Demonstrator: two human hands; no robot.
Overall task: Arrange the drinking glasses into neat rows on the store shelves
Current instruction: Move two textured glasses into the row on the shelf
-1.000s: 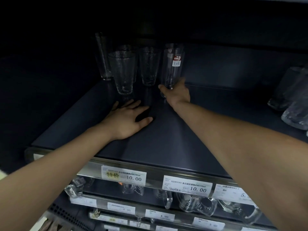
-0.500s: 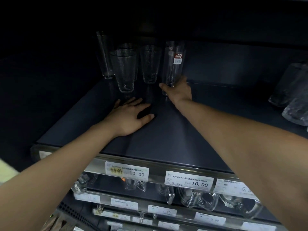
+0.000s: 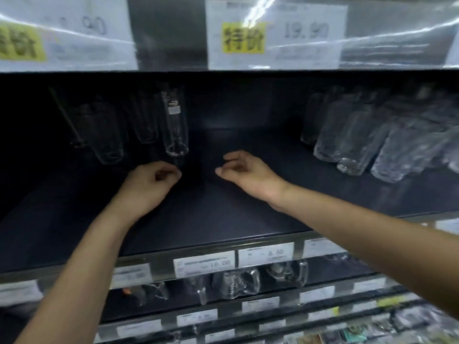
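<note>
Several tall clear glasses stand at the back left of the dark shelf (image 3: 223, 214). One is a labelled straight glass (image 3: 175, 125); a wider glass (image 3: 106, 135) stands to its left. My left hand (image 3: 149, 184) hovers just in front of the labelled glass with fingers loosely curled and holds nothing. My right hand (image 3: 246, 172) hangs over the bare middle of the shelf, fingers loosely curled, holding nothing. A group of textured glasses (image 3: 367, 137) stands at the right.
The upper shelf edge carries price tags (image 3: 273, 33) close overhead. The front rail holds price labels (image 3: 203, 263). Glass mugs (image 3: 236, 281) sit on the shelf below, with more labelled shelves lower down.
My right hand has let go of the labelled glass and drawn back to the right. My left hand lifted off the shelf and curled. The camera view dropped lower and swung right.
</note>
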